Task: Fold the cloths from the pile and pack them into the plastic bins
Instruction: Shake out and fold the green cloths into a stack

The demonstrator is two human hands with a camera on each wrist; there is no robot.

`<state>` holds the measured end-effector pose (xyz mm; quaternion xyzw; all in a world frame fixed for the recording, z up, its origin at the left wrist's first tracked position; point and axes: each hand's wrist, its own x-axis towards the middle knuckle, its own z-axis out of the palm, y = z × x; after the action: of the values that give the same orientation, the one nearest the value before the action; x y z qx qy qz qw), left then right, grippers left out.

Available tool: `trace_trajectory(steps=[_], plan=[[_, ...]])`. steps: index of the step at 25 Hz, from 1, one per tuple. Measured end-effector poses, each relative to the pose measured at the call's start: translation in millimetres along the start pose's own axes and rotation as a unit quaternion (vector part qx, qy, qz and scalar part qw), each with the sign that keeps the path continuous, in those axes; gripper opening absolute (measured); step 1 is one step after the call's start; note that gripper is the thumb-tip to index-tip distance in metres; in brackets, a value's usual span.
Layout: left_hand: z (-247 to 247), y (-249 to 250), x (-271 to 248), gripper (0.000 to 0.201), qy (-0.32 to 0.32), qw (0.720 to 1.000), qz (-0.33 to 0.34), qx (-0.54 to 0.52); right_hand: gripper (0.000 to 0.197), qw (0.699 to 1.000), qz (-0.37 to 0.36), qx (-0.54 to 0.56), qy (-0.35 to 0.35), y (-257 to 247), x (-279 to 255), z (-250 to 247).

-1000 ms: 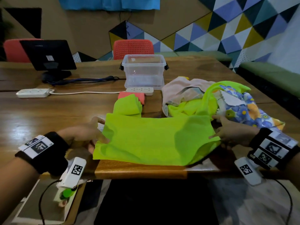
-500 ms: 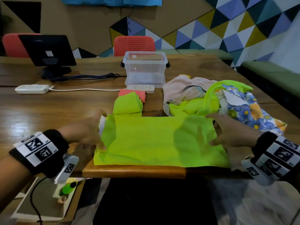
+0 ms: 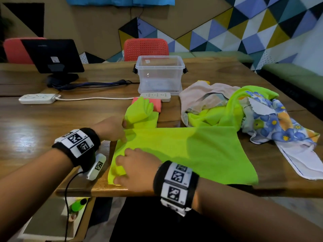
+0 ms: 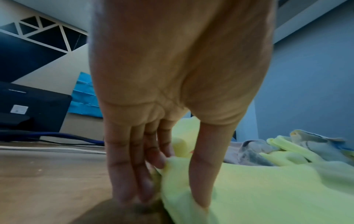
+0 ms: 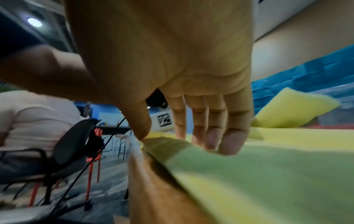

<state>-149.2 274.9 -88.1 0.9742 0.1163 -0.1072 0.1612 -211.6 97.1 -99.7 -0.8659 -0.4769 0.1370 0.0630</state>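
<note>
A lime green cloth lies spread flat at the table's near edge. At its far left corner my left hand pinches the edge, thumb on top and fingers beside it. My right hand has crossed over and grips the near left corner, which is bunched under its fingers. The pile of cloths, pink, lime and floral, sits at the right. A clear plastic bin stands behind. A folded lime cloth and a coral one lie before the bin.
Two white power strips and a dark monitor with cables occupy the left and middle of the table. Red chairs stand behind. The table's front edge is just under my right hand. A seated person is off to the side.
My right hand left the cloth's right edge and crossed to its near left corner. My left hand shifted up to the far left corner. The cloth stays flat.
</note>
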Motion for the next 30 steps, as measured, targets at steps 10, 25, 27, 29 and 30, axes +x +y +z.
trace_trajectory(steps=[10, 25, 27, 29, 30], plan=[[-13, -28, 13, 0.011, -0.080, 0.983, -0.014, -0.162, 0.015, 0.999, 0.001, 0.034, 0.031, -35, 15, -11], [-34, 169, 50, 0.016, -0.161, 0.929, 0.277, -0.186, 0.039, 0.880, 0.268, 0.350, 0.176, 105, -166, -36], [-14, 210, 66, 0.011, -0.134, 0.927, 0.337, -0.092, 0.042, 0.864, 0.295, 0.368, 0.175, 124, -187, -32], [4, 242, 80, 0.018, -0.128, 0.920, 0.369, -0.037, 0.042, 0.856, 0.313, 0.372, 0.177, 138, -201, -26], [12, 256, 85, 0.019, -0.130, 0.917, 0.377, -0.025, 0.043, 0.852, 0.321, 0.373, 0.180, 144, -208, -24]])
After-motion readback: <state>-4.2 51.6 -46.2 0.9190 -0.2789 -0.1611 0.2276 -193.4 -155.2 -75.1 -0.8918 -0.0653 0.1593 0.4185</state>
